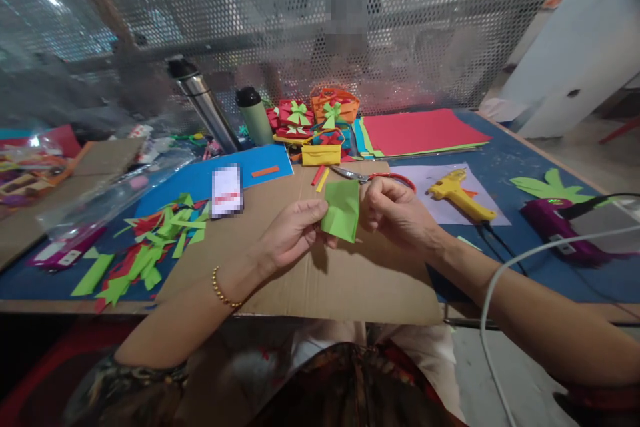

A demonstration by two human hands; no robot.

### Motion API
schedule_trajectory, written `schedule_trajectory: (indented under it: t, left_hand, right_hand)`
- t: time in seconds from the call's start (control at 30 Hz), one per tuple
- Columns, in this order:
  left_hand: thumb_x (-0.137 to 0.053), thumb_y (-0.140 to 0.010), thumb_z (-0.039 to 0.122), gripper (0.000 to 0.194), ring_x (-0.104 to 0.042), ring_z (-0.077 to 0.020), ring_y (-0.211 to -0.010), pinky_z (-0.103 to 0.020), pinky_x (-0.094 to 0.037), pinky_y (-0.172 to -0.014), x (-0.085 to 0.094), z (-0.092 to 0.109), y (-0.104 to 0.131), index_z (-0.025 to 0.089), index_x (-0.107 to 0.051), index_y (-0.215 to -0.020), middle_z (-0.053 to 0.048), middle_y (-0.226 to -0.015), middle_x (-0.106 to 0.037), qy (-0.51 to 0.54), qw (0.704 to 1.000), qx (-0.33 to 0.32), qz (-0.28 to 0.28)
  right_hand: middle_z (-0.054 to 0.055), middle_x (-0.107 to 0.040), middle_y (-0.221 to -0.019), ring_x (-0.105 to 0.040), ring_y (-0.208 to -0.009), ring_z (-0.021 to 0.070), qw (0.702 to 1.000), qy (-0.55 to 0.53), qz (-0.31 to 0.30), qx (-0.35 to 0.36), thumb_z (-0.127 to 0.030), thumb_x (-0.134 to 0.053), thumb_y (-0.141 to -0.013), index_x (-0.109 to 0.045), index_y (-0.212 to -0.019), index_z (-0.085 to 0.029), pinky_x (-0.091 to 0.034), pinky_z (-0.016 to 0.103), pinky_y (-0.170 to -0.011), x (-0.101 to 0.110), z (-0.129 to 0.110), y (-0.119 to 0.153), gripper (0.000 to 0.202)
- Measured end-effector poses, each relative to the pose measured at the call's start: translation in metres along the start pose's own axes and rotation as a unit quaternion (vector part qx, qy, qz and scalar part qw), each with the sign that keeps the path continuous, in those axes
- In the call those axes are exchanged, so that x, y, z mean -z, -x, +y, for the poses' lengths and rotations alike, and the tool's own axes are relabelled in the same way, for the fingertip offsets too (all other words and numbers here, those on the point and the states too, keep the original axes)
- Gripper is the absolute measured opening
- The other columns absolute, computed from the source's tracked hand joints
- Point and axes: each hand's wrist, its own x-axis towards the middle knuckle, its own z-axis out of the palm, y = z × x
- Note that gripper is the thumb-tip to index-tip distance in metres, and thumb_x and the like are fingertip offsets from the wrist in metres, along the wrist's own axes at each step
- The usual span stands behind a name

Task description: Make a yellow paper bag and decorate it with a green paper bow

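Observation:
A folded piece of bright green paper or felt [341,212] is raised over a brown cardboard sheet [280,280]. My left hand [295,230] pinches its left edge between thumb and fingers. Close by its right edge, my right hand [393,210] is closed, with the fingers curled in; whatever they may hold is hidden. Scissors with red handles [360,177] lie just beyond, partly covered by my right hand. A thin red strip [317,176] and a yellow strip [323,180] rest on the cardboard.
Green and red scraps [150,247] are heaped at left, near a blurred-out phone-like object [227,192]. A yellow glue gun [457,195] lies at right with its cord. Small colourful bags [321,155], a steel flask [205,103] and coloured sheets [420,133] stand or lie behind.

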Motion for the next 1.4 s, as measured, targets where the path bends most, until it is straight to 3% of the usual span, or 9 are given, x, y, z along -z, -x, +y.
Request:
schedule_trajectory:
  t: [0.27, 0.57, 0.77, 1.0, 1.13, 1.27, 1.4]
  left_hand:
    - [-0.073, -0.090, 0.022, 0.018, -0.066, -0.0155, -0.061, -0.027, -0.059, -0.051, 0.000, -0.002, -0.002, 0.006, -0.074, -0.082, -0.008, -0.075, -0.069, 0.003, 0.998, -0.009, 0.063]
    - [-0.055, -0.094, 0.012, 0.023, -0.068, -0.0188, -0.053, -0.032, -0.059, -0.049, -0.003, 0.002, -0.002, 0.005, -0.071, -0.079, -0.010, -0.070, -0.070, 0.056, 0.994, 0.028, 0.095]
    - [-0.049, -0.096, 0.012, 0.025, -0.066, -0.0177, -0.051, -0.031, -0.058, -0.048, -0.006, 0.007, -0.002, 0.006, -0.070, -0.084, -0.010, -0.071, -0.072, 0.091, 0.989, 0.023, 0.110]
    - [-0.072, -0.083, 0.024, 0.017, -0.063, -0.0172, -0.059, -0.029, -0.057, -0.048, -0.009, 0.001, 0.002, 0.011, -0.067, -0.072, -0.005, -0.068, -0.065, -0.014, 0.993, -0.042, 0.107]
    - [-0.074, -0.086, 0.040, 0.031, -0.059, -0.0124, -0.054, -0.024, -0.051, -0.050, -0.009, -0.006, 0.006, 0.015, -0.065, -0.070, -0.001, -0.063, -0.063, -0.116, 0.985, -0.061, 0.111]
    - [-0.071, -0.090, 0.044, 0.035, -0.060, -0.0115, -0.056, -0.022, -0.047, -0.053, -0.006, -0.009, 0.007, 0.016, -0.063, -0.071, -0.001, -0.062, -0.062, -0.160, 0.979, -0.077, 0.096]
    - [-0.069, -0.091, 0.042, 0.026, -0.064, -0.0130, -0.056, -0.025, -0.049, -0.055, -0.005, -0.007, 0.006, 0.016, -0.070, -0.097, -0.001, -0.074, -0.068, -0.150, 0.980, -0.095, 0.094]
  right_hand:
    - [-0.005, -0.058, -0.056, -0.050, -0.049, 0.0083, 0.987, 0.154, 0.008, -0.046, -0.072, -0.088, -0.067, -0.060, -0.070, -0.021, -0.039, 0.022, -0.048, 0.001, 0.000, 0.004, 0.059]
    - [-0.004, -0.062, -0.058, -0.054, -0.049, 0.0083, 0.989, 0.138, -0.002, -0.055, -0.072, -0.085, -0.071, -0.063, -0.070, -0.020, -0.043, 0.022, -0.048, 0.002, 0.003, 0.004, 0.057]
    - [-0.005, -0.061, -0.057, -0.053, -0.047, 0.0067, 0.991, 0.094, 0.010, -0.089, -0.067, -0.091, -0.067, -0.064, -0.068, -0.020, -0.046, 0.020, -0.048, 0.001, 0.005, 0.004, 0.054]
    - [-0.002, -0.067, -0.061, -0.055, -0.051, 0.0080, 0.985, 0.055, 0.015, -0.160, -0.050, -0.097, -0.065, -0.076, -0.075, -0.018, -0.047, 0.021, -0.050, 0.005, 0.008, 0.003, 0.040]
    - [0.000, -0.071, -0.063, -0.061, -0.058, 0.0131, 0.987, 0.070, 0.031, -0.141, -0.047, -0.097, -0.066, -0.080, -0.078, -0.019, -0.052, 0.026, -0.056, 0.005, 0.012, 0.004, 0.035]
    - [0.001, -0.070, -0.058, -0.066, -0.062, 0.0177, 0.987, 0.088, 0.049, -0.122, -0.048, -0.098, -0.066, -0.078, -0.072, -0.020, -0.055, 0.031, -0.060, 0.006, 0.016, 0.004, 0.035]
    - [0.002, -0.072, -0.059, -0.068, -0.061, 0.0189, 0.988, 0.075, 0.081, -0.111, -0.048, -0.100, -0.062, -0.078, -0.072, -0.019, -0.055, 0.031, -0.058, 0.008, 0.015, 0.002, 0.038]
